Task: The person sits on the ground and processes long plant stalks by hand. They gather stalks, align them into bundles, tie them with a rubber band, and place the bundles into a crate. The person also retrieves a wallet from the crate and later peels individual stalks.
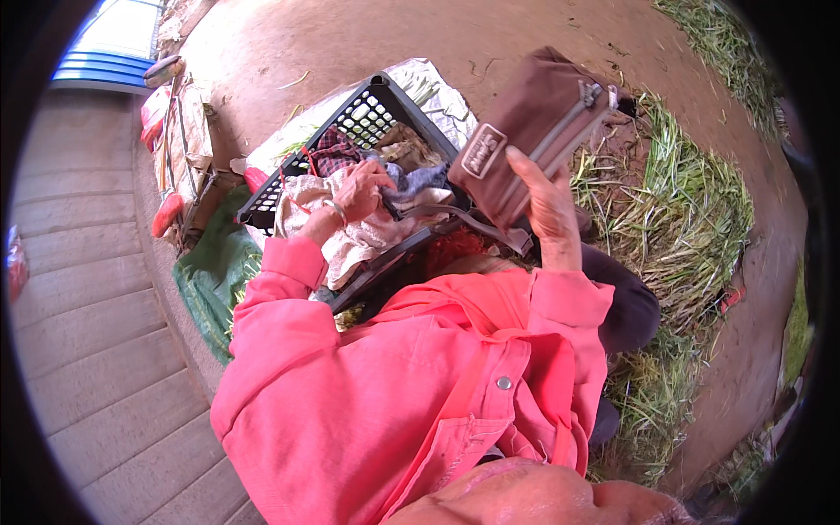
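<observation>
My right hand (548, 207) grips a brown fabric zip bag (525, 125) by its lower side, thumb on top. The bag has grey zips and a label patch (484, 151) bearing writing. A grey-brown strap (469, 220) hangs below it across the cloths. To the left, my left hand (361, 190) reaches into a black plastic crate (420, 108). Its fingers curl down among a beige cloth (357, 246) and a blue-grey cloth (420, 180); the fingertips are partly hidden. A dark checked cloth (335, 151) and a brown cloth (408, 149) lie behind that hand.
Cut green stalks (689, 216) lie heaped on the earth floor (499, 23) at the right. White sheeting (453, 111) shows behind the crate, and a green woven sack (213, 269) on its left. Beyond are a carton (187, 138) with straps and a ribbed grey surface (79, 262).
</observation>
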A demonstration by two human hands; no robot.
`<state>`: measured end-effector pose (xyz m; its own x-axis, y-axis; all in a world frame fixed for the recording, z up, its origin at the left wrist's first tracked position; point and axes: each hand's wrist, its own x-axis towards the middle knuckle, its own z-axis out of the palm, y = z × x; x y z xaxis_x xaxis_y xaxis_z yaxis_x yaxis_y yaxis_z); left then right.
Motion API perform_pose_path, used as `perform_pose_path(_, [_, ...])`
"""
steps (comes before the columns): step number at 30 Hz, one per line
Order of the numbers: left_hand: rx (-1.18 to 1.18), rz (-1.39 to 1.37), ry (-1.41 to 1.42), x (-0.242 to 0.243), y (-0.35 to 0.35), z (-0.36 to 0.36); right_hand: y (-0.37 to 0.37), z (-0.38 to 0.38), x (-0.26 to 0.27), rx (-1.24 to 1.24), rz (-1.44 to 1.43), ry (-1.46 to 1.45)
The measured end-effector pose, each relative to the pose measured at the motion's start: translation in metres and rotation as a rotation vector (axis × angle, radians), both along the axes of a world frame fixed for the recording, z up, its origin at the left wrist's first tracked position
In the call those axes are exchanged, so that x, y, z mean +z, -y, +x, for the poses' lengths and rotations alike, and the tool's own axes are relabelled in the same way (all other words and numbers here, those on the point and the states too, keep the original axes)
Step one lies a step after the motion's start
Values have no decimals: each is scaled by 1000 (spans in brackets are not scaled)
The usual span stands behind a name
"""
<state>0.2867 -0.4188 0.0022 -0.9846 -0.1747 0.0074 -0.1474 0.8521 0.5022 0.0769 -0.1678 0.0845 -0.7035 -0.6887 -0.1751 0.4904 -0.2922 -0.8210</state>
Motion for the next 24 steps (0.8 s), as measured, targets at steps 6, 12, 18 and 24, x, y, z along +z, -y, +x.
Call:
perform_pose_path(6, [-14, 20, -90, 9, -13, 21, 63, 17, -18, 72, -47, -206])
perform_pose_path(12, [-6, 142, -187, 1, -3, 37, 91, 33, -37, 113, 156, -658])
perform_pose_path(18, [204, 299, -202, -24, 2, 40, 109, 58, -66, 149, 346, -909])
perform_pose_path(24, [256, 330, -188, -29, -5, 31, 140, 73, -108, 301, 655, -1102])
